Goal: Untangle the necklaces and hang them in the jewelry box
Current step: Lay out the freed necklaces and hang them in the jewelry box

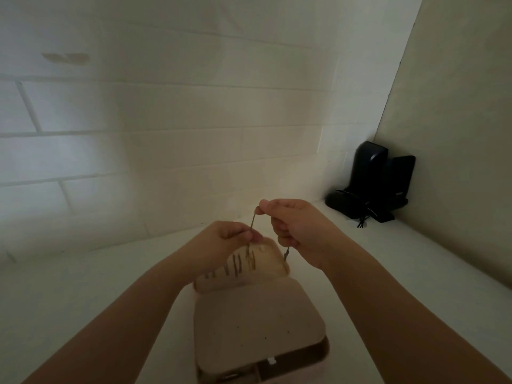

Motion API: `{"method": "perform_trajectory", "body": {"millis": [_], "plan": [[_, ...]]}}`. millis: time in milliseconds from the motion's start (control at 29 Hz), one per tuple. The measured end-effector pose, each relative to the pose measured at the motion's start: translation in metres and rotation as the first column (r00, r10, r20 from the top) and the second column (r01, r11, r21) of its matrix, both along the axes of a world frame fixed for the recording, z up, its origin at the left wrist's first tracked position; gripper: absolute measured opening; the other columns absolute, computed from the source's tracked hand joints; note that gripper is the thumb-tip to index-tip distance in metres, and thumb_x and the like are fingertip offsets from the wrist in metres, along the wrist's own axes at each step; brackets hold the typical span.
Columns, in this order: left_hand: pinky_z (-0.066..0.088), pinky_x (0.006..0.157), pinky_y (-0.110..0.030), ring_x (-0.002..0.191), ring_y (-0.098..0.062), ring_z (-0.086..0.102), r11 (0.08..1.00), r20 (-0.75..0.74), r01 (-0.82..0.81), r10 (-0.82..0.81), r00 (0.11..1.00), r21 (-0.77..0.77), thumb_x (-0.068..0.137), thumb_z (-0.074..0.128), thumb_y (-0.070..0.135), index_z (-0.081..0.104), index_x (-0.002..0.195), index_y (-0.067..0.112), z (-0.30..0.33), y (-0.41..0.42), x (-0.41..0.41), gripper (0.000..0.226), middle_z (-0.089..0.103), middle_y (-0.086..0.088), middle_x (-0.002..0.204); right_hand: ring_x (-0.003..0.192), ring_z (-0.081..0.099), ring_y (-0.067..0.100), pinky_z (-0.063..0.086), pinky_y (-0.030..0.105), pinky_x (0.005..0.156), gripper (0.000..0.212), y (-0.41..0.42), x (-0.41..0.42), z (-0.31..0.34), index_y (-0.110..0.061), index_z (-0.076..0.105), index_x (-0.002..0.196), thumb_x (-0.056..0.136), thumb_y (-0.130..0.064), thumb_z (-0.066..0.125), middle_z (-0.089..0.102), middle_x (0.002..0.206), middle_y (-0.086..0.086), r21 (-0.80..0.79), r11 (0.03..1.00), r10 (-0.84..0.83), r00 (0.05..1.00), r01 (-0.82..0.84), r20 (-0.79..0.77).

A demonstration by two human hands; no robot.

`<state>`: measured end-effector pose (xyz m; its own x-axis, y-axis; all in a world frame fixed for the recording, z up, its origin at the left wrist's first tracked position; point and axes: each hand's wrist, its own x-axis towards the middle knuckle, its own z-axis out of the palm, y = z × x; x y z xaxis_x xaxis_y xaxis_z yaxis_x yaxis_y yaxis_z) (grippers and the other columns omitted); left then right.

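Both hands pinch one necklace (252, 221) above the open jewelry box (257, 314) — left hand (230, 235) lower, right hand (293, 223) higher, its end dangling. Hanging seems underway — next, lowering the chain onto a hook in the lid, by my judgement.

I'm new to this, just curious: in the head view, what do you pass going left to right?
Left hand pinching the necklace chain → right hand holding its other part → black device in the corner. The open jewelry box sits below both hands.
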<state>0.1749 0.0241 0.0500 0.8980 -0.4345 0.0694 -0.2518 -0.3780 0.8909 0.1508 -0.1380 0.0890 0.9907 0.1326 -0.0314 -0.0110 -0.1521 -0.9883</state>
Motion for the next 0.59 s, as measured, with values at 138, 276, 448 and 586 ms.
{"method": "perform_trajectory", "body": {"millis": [138,276,448,586], "plan": [[0.042,0.089,-0.026,0.104,-0.008,0.057,0.988,0.053,-0.043,0.036,0.998,0.149,0.092,0.049,0.018,0.065,0.104,0.026,-0.007,-0.004,0.023,0.021,0.062,0.006,0.109,0.040,0.030,0.004,0.028,0.017,0.042,0.022,-0.004,0.014,-0.003,-0.015,0.068,0.087,0.092,-0.030,0.052,0.034,0.044,-0.011,-0.034,0.999,-0.004,1.000,0.004,-0.013],[0.038,0.091,-0.024,0.111,-0.016,0.052,0.877,0.195,-0.213,0.141,0.971,0.430,0.092,0.045,0.018,0.054,0.120,0.018,-0.028,-0.004,0.044,0.030,0.054,-0.003,0.125,0.039,0.028,0.004,0.027,0.017,0.039,0.021,-0.010,0.025,-0.007,-0.012,0.068,0.092,0.092,-0.027,0.053,0.034,0.044,-0.011,-0.024,0.999,-0.023,0.999,0.022,-0.036],[0.045,0.092,-0.034,0.104,-0.020,0.055,0.763,0.235,-0.267,0.155,0.960,0.589,0.092,0.045,0.023,0.059,0.108,0.017,-0.042,-0.003,0.057,0.022,0.062,-0.004,0.116,0.040,0.027,0.005,0.026,0.016,0.038,0.020,-0.015,0.033,-0.015,-0.013,0.067,0.089,0.091,-0.028,0.054,0.034,0.044,-0.011,-0.008,1.000,-0.031,0.998,0.030,-0.055],[0.045,0.089,-0.036,0.099,-0.019,0.056,0.760,0.290,-0.268,0.109,0.951,0.592,0.092,0.043,0.019,0.061,0.101,0.017,-0.037,-0.005,0.056,0.020,0.063,-0.004,0.109,0.043,0.026,0.007,0.024,0.018,0.041,0.019,-0.018,0.033,-0.019,-0.013,0.065,0.085,0.091,-0.027,0.053,0.033,0.048,-0.007,0.020,0.999,-0.026,0.998,0.027,-0.049]]}}
